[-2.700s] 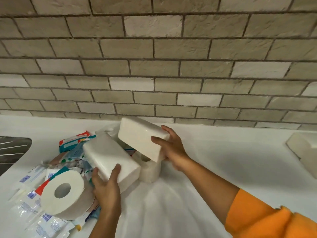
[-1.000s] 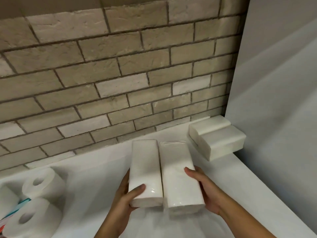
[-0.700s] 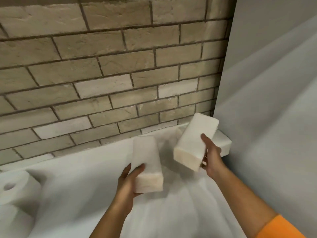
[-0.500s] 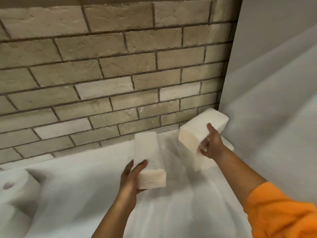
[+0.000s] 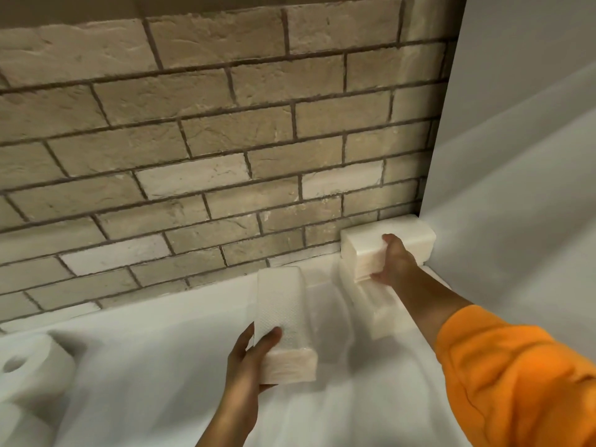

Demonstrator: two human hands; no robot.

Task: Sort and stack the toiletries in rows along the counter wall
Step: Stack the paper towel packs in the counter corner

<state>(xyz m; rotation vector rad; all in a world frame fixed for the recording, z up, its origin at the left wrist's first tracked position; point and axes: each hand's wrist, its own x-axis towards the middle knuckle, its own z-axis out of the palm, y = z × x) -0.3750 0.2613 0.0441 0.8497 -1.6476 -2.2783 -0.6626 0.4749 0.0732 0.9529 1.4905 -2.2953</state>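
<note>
Each hand grips one soft, light white plastic-wrapped paper-towel pack, right hand [image 5: 395, 262] stacking its pack [image 5: 387, 241], left hand [image 5: 248, 359] pinching its pack's [image 5: 283, 321] end; likely slippery, so clasp the sides.

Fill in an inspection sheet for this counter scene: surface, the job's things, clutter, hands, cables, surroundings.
Surface: white counter, bare in the middle.
Job's things: top tissue pack on the corner stack; lower pack beneath; second pack held above the counter.
Clutter: toilet rolls at the left edge.
Hands: right hand grips the top tissue pack; left hand grips the second pack.
Cables: nothing seen.
Surroundings: brick wall behind; plain side wall to the right.
</note>
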